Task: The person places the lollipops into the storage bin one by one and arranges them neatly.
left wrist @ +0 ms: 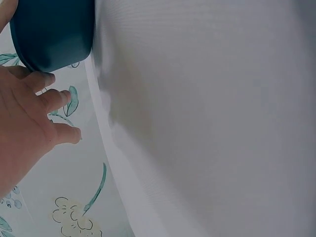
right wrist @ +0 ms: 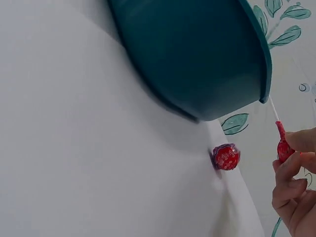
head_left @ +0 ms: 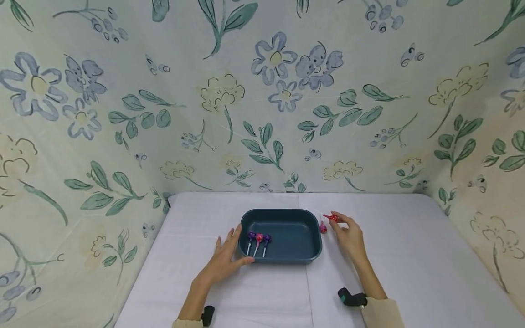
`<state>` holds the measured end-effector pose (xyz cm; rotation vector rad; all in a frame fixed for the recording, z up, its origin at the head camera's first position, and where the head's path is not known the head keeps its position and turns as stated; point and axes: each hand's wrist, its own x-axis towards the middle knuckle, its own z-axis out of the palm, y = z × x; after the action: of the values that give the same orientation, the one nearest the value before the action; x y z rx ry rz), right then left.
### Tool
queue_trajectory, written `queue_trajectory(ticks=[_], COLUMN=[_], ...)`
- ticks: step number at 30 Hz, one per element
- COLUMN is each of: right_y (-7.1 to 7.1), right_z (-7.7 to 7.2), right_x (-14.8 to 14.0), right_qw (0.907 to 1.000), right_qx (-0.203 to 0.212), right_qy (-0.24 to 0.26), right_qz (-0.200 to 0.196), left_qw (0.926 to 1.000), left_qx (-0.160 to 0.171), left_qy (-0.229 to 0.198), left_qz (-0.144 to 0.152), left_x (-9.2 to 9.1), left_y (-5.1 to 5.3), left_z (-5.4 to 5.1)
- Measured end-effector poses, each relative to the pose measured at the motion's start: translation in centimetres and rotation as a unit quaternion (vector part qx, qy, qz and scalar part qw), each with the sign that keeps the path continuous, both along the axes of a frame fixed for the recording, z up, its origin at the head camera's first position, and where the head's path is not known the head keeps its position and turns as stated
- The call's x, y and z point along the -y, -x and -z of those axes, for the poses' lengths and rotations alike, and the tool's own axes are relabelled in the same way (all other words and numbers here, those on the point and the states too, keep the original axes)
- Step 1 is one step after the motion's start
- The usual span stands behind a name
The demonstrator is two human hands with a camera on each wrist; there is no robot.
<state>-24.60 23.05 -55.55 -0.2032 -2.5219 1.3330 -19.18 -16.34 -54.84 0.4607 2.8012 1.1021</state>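
A dark teal rectangular tray [head_left: 293,237] holds three lollipops side by side at its left end: a purple one [head_left: 252,235], a pink one [head_left: 259,238] and another purple one [head_left: 267,238]. My left hand [head_left: 224,261] rests on the tray's left end, fingers spread and thumb at the near rim; the left wrist view shows the hand [left wrist: 29,108] against the tray wall [left wrist: 54,34]. Past the right end, my right hand [head_left: 348,236] pinches a red lollipop [right wrist: 284,149] by its wrapped head, white stick pointing to the tray. A pink-red lollipop [head_left: 323,227] lies beside the tray's right wall.
A white cloth [head_left: 410,255] covers the table under the tray. Behind it hangs a floral curtain [head_left: 262,136], which also runs along the left and right sides. Dark devices are strapped at both wrists.
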Motion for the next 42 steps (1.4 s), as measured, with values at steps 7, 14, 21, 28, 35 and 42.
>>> queue_trajectory(ticks=[7,14,21,28,35,42], right_y=[0.5,0.7,1.1,1.4,1.3,1.3], right_z=[-1.3,-2.7,-3.0,-3.3,-2.9,-2.3], right_x=[0.8,1.9,3.4,6.4,10.2,12.2], right_qw=[0.9943,0.988,0.982,0.9782,0.9665,0.9579], right_qx=[-0.022,-0.031,-0.024,-0.019,0.026,0.051], right_qy=[0.089,0.136,0.132,0.029,-0.032,-0.078], right_qz=[-0.054,-0.066,-0.133,-0.205,-0.253,-0.272], left_qw=[0.9998,0.9998,0.9998,0.9999,1.0,1.0], left_qx=[-0.001,-0.003,-0.004,-0.006,-0.002,0.003], left_qy=[-0.013,-0.012,-0.011,-0.004,-0.003,-0.002], left_qz=[0.013,0.015,0.015,0.011,0.004,0.001], left_x=[0.3,0.4,0.3,0.2,0.1,0.0], left_y=[0.1,0.1,-0.1,0.0,0.2,0.1], left_z=[0.1,0.2,0.1,0.0,0.2,0.0])
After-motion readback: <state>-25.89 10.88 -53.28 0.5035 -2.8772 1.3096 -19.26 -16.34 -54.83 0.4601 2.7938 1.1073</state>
